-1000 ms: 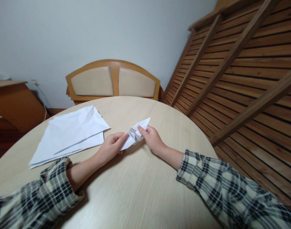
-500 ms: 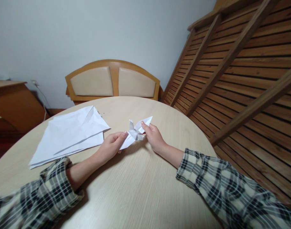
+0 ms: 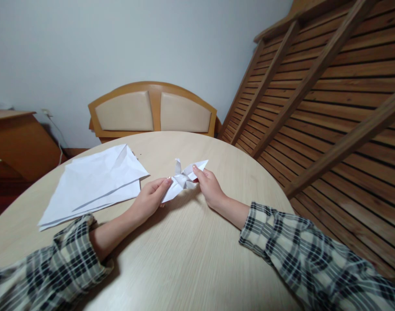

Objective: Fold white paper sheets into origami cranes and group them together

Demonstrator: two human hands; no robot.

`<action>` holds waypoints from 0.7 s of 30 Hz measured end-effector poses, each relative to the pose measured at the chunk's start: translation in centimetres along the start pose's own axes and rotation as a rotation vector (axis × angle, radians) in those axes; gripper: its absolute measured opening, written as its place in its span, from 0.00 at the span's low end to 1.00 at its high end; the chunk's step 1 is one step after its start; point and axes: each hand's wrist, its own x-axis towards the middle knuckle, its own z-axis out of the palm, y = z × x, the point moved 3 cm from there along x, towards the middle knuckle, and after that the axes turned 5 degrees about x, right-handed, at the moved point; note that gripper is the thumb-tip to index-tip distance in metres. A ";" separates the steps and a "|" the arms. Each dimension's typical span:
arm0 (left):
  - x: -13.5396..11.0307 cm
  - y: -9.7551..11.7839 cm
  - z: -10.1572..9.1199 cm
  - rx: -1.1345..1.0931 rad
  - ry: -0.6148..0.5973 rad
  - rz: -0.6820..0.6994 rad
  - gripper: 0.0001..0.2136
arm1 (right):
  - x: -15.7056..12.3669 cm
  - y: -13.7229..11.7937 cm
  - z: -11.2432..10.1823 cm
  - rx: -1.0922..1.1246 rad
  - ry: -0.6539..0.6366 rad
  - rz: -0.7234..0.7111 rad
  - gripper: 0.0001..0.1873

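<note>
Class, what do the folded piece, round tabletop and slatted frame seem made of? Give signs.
Folded piece: matte white paper, judging by its thin, creased flaps.
Round tabletop: pale wood or wood-look laminate, with fine grain and a soft sheen.
Slatted frame: probably solid wood, dull-finished, as its streaky, uneven browns suggest.

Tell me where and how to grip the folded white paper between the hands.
I'd pinch the folded white paper by its two broad outer flaps, from the left and right ends, as the left hand and right hand do. Those flaps spread to opposite sides and look fairly flat; the creased middle has a narrow point sticking up, which a grip there might crush.
</note>
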 end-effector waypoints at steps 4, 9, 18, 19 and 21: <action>0.2 0.0 -0.4 0.016 -0.079 -0.022 0.20 | 0.1 -0.3 0.1 -0.002 -0.072 -0.011 0.21; 0.3 -0.2 -0.8 0.061 -0.088 -0.034 0.20 | 0.4 -0.2 -0.1 -0.034 -0.120 -0.041 0.23; 0.4 -0.4 -1.1 0.175 0.009 0.025 0.20 | 1.4 -0.4 -1.6 -0.220 -0.020 -0.199 0.22; 0.4 -0.6 -1.1 0.185 -0.005 0.033 0.20 | 1.6 -0.3 -1.8 -0.227 -0.017 -0.205 0.22; 0.3 -0.9 -1.1 0.213 0.008 0.061 0.16 | 2.2 -0.1 -2.3 -0.242 -0.006 -0.208 0.21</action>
